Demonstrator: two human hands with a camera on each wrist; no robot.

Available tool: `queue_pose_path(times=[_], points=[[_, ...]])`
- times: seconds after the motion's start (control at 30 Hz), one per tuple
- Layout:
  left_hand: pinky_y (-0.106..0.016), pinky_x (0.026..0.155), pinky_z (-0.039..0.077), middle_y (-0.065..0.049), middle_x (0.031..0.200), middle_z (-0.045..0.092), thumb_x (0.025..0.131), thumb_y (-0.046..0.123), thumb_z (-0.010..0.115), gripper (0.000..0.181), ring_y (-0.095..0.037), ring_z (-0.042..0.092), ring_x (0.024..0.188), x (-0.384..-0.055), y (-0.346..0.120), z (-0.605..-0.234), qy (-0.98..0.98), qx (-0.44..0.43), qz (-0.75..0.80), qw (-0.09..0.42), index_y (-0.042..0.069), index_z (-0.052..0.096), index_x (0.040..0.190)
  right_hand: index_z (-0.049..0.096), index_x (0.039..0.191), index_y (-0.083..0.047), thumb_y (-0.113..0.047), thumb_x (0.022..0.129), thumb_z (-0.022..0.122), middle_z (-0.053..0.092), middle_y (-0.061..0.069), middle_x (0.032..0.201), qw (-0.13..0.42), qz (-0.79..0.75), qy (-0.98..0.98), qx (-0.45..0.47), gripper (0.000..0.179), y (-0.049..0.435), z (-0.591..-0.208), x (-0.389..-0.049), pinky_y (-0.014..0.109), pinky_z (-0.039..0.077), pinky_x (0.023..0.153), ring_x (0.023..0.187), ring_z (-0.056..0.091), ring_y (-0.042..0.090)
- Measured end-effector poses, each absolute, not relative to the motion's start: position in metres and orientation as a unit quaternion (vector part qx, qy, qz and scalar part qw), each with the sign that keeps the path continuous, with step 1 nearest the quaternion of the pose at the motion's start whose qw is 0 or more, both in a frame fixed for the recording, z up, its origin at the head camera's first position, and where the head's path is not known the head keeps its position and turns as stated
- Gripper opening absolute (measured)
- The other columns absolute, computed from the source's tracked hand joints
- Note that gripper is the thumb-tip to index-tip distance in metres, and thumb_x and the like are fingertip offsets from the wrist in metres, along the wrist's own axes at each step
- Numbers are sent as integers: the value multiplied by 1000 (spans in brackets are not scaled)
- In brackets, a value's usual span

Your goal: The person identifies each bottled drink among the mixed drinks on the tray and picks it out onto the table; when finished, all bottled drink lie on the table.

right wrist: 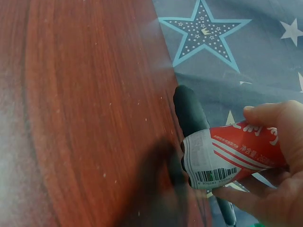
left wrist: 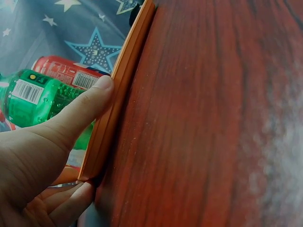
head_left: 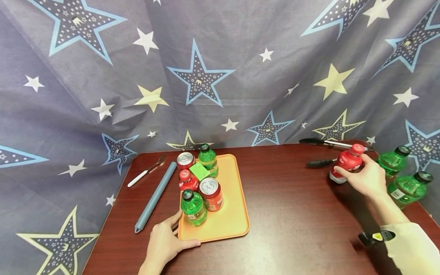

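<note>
My right hand [head_left: 369, 177] grips a red bottle [head_left: 348, 162] with a red cap at the right of the table. In the right wrist view, the white lower label of the bottle [right wrist: 208, 163] shows a barcode, and a shadow lies on the wood beside it. At the near left corner of an orange tray [head_left: 233, 214], my left hand [head_left: 165, 240] holds the rim, thumb along the front and fingers round the left side. On the tray stand two green bottles [head_left: 194, 210], a red bottle [head_left: 188, 181], an orange-red can [head_left: 212, 196] and a red can [head_left: 185, 159].
A small green block [head_left: 199, 171] sits among the tray's drinks. Left of the tray lie a grey-blue rod [head_left: 156, 198] and a white-handled fork [head_left: 144, 173]. Black-handled utensils [head_left: 319, 163] lie at the back right. Two more green bottles [head_left: 407, 189] stand beyond my right hand.
</note>
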State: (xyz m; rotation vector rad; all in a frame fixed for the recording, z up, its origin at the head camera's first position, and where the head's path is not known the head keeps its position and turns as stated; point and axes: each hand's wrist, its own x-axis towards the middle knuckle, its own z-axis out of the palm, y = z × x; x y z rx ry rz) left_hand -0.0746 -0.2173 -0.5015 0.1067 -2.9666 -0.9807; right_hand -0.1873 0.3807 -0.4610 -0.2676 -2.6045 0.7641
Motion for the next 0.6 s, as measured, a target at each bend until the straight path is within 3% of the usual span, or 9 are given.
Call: queue_pose_path(times=[0.4, 0.6], points=[[-36, 86, 66, -12, 139, 73, 48, 72, 99, 126, -25, 78, 113, -73, -217, -500, -947, 32, -318, 14, 5, 63, 148, 63, 120, 2, -44, 86, 86, 73, 30, 100, 183, 277, -934, -133, 61, 388, -463, -176, 38, 41, 61, 85, 65, 50], [-37, 86, 66, -12, 139, 73, 48, 73, 98, 126, -25, 78, 114, -73, -217, -499, -948, 31, -316, 14, 4, 63, 148, 64, 119, 2, -43, 86, 86, 73, 31, 102, 194, 281, -928, -147, 60, 391, -464, -173, 40, 41, 62, 87, 65, 52]])
